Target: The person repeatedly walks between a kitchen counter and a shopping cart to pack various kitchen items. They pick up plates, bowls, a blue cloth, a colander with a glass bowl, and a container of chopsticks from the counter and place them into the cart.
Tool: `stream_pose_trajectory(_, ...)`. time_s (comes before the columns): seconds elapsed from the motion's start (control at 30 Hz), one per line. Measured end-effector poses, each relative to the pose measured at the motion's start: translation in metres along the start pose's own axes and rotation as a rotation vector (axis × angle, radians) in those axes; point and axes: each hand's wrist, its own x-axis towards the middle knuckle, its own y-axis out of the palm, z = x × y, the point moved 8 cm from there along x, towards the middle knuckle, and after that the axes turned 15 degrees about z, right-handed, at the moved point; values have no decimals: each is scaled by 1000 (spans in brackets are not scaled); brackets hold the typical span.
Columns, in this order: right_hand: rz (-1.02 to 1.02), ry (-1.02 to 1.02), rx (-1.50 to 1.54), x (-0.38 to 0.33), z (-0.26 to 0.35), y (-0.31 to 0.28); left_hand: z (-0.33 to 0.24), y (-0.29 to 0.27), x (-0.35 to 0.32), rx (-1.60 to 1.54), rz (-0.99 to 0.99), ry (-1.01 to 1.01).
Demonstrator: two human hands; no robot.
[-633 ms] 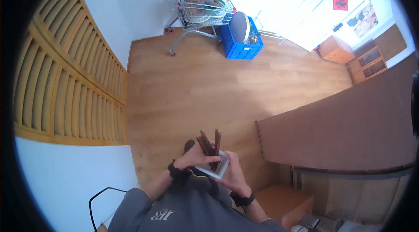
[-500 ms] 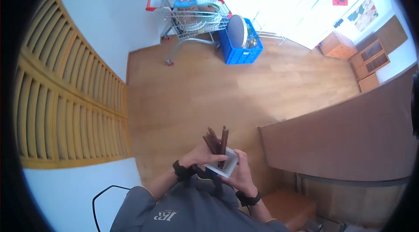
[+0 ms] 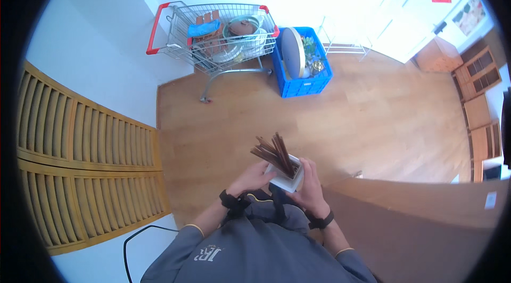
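A bundle of brown chopsticks stands in a white square holder in front of my body. Their upper ends fan out to the left above its rim. My right hand is wrapped round the holder's right side. Against its left side lies my left hand, closed on the holder, with the thumb by the rim. Part of the left fingers is hidden behind the holder.
A loaded shopping trolley stands far left, beside a blue crate holding a round board and plants. Yellow louvred doors line the left. A large brown panel fills the lower right. Wooden cabinets stand far right.
My left hand has slid off the chopsticks to the holder's left side. The chopsticks lean further left in the holder. The view has shifted, bringing the trolley and crate lower in the picture.
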Motion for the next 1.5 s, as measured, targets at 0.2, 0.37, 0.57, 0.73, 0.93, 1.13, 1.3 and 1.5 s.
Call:
stream_pose_trajectory(0.2, 176, -12, -17, 108, -49, -62, -63, -67, 84, 337, -337, 184)
stream_pose_trajectory(0.37, 166, -14, -90, 200, -82, -79, -96, -139, 141, 345, -393, 67)
stream_pose_trajectory(0.57, 103, 45, -119, 324, -121, -88, -90, -245, 230, 381, -362, 111)
stream_pose_trajectory(0.73, 0, 57, -98, 434, -137, -123, -163, -348, 283, 326, -298, 89)
stream_pose_trajectory(0.93, -80, 59, -110, 564, -189, -159, -189, -457, 325, -193, -410, 343)
stream_pose_trajectory(1.13, -19, 97, -103, 681, -256, -162, -99, -500, 297, -231, -586, -31)
stream_pose_trajectory(1.3, 124, 95, 11, 753, -303, -140, 1, -461, 231, -393, -795, -265)
stream_pose_trajectory(1.5, 280, 42, 33, 789, -342, -107, 71, -338, 192, -981, -999, -549)
